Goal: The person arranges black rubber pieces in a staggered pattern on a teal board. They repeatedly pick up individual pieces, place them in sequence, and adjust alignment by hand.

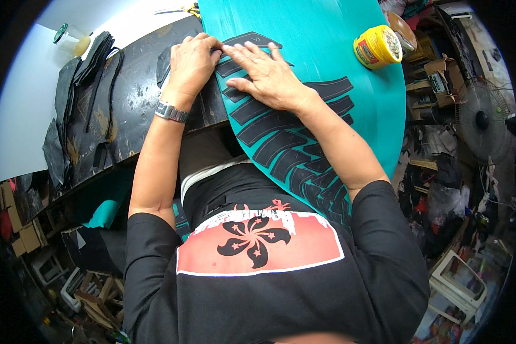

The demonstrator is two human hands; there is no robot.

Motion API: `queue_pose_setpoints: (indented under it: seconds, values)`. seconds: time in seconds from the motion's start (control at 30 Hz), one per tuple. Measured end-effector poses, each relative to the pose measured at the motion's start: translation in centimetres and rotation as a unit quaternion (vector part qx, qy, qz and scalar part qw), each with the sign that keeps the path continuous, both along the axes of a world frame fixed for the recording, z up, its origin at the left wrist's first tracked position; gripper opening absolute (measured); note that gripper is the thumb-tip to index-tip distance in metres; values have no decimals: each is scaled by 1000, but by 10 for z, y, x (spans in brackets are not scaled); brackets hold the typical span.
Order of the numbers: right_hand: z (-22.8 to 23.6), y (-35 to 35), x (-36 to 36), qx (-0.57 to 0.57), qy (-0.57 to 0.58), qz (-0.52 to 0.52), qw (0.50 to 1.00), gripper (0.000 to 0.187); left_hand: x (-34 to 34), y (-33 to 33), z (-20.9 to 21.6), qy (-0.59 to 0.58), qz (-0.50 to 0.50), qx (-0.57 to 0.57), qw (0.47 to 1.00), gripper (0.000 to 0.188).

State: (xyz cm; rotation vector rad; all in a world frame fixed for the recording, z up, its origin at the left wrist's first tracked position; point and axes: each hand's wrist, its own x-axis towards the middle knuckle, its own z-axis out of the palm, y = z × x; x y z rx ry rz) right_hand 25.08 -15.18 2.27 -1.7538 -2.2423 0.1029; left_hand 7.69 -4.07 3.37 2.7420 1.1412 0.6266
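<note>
A teal sheet [304, 34] lies before me, with several black cut pieces [275, 120] with pale outlines laid in rows on it. My right hand [266, 77] rests over the upper pieces, fingers spread and palm down. Close beside it on the left, my left hand [192, 66] has curled fingers, with thumb and forefinger together near the left end of the topmost black piece [255, 40]. What they pinch is hidden. Under the left hand's outer side, another dark piece [163, 64] shows on the black work table [140, 80].
A yellow tub [378, 47] stands on the sheet at the upper right. Black strips [92, 69] are stacked at the table's left, near a glass jar [71, 40]. A fan [481, 119] and clutter stand at the right. Yellow-handled scissors [190, 9] lie at the top.
</note>
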Motion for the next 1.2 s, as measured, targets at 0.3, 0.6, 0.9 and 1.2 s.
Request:
queue_pose_setpoints:
  seconds: [0.3,0.6,0.9,1.2]
  values:
    - [11,-6,24,-12,17,-122,992,77,-60,5,0,-143,79,-54,985,17]
    - [9,7,4,147,103,-54,982,66,-87,16,7,-36,169,-72,982,39]
    - [20,34,-29,80,390,21,917,51,-76,12,4,27,165,8,986,23]
    - [14,68,-61,-27,588,-5,808,81,-62,-21,15,-366,124,-182,904,16]
